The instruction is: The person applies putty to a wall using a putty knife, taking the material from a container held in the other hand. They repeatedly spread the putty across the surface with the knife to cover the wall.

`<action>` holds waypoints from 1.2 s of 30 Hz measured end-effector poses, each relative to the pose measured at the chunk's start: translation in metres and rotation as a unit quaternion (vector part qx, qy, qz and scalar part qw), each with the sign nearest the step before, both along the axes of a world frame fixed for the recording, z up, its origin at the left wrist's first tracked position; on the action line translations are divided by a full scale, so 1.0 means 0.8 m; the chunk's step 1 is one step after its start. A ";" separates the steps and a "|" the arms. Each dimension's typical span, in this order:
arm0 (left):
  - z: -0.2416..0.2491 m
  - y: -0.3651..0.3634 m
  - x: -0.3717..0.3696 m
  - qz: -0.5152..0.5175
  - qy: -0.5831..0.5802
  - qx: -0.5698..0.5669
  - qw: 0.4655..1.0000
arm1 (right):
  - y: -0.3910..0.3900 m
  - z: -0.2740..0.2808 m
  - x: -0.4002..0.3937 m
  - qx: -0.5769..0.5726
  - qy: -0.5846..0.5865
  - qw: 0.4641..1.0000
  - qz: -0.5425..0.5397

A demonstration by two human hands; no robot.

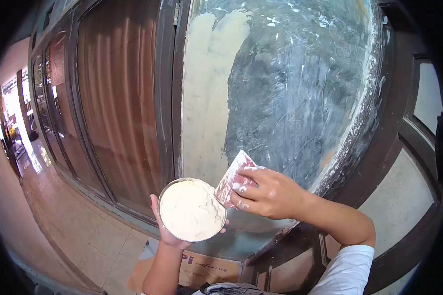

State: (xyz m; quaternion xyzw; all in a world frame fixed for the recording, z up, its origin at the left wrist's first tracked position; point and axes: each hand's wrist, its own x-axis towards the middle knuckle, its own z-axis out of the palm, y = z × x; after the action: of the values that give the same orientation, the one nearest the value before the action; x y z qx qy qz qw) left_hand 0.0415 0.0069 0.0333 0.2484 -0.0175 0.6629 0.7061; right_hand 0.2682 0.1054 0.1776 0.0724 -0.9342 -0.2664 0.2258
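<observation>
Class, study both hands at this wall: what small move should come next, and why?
Probably the right hand should scoop a little cream paste with the flat scraper: its lower edge is at the rim of the well-filled tub in the left hand, and the dark wall patch lacks the neighbouring cream coat.

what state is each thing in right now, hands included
left hand, holding the tub from below
right hand, gripping the scraper, fingers smeared white
tub, open, filled close to its rim
paste, uneven on top
scraper, smeared, its lower end at the tub's edge
wall panel, coated cream along the left, patchy grey elsewhere
curtain, hanging in folds
printed sheet, partly hidden
</observation>
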 end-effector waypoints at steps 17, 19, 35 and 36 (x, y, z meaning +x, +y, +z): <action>-0.009 0.009 0.001 -0.083 0.005 0.068 0.994 | -0.017 -0.001 0.009 0.074 0.000 0.997 -0.017; -0.012 0.012 0.002 -0.100 -0.008 0.074 0.992 | -0.018 -0.001 0.011 0.056 0.006 0.998 -0.024; -0.023 0.005 0.022 -0.086 0.040 0.038 0.995 | -0.012 -0.019 0.015 0.046 0.056 0.996 -0.061; -0.026 0.003 0.025 -0.086 0.041 0.037 0.995 | -0.009 -0.024 0.014 0.046 0.063 0.995 -0.070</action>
State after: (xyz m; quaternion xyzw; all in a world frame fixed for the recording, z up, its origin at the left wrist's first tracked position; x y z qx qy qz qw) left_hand 0.0617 0.0092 0.0129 0.2990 -0.0341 0.5877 0.7510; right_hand 0.2791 0.0985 0.1588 0.0004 -0.9077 -0.3283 0.2613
